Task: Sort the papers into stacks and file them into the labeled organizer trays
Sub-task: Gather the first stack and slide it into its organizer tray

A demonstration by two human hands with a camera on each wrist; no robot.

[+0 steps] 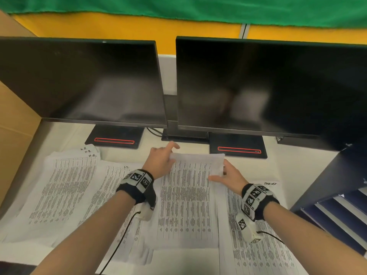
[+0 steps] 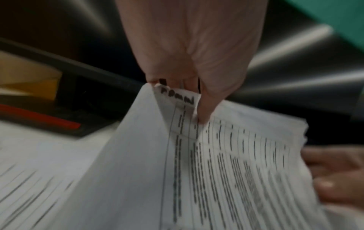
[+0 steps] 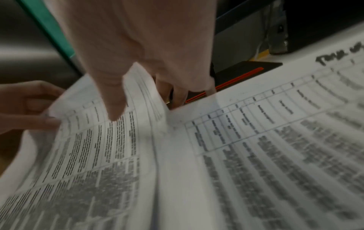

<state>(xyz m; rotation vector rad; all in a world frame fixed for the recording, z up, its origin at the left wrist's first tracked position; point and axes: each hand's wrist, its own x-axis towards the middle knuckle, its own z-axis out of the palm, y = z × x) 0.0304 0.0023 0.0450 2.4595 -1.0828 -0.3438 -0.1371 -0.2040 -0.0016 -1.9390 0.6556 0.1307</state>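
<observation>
Two dark monitors point(image 1: 83, 80) side by side (stands point(image 1: 114, 140) red-striped), green cloth point(image 1: 198, 8) behind.

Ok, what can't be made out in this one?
- Printed text on the middle stack: too small in the head view, blurred in both wrist views.
- Handwritten label by the left hand: blurred, partly covered by its fingers.
- Organizer trays: cut off by the head view's right edge, labels unseen.
- Right hand fingers under the sheets: hidden by paper.

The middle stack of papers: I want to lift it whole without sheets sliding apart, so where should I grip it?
Grip the middle stack at its two far corners, coming in from both sides. The left hand and right hand already pinch there, where the far edge curls up off the desk.
</observation>
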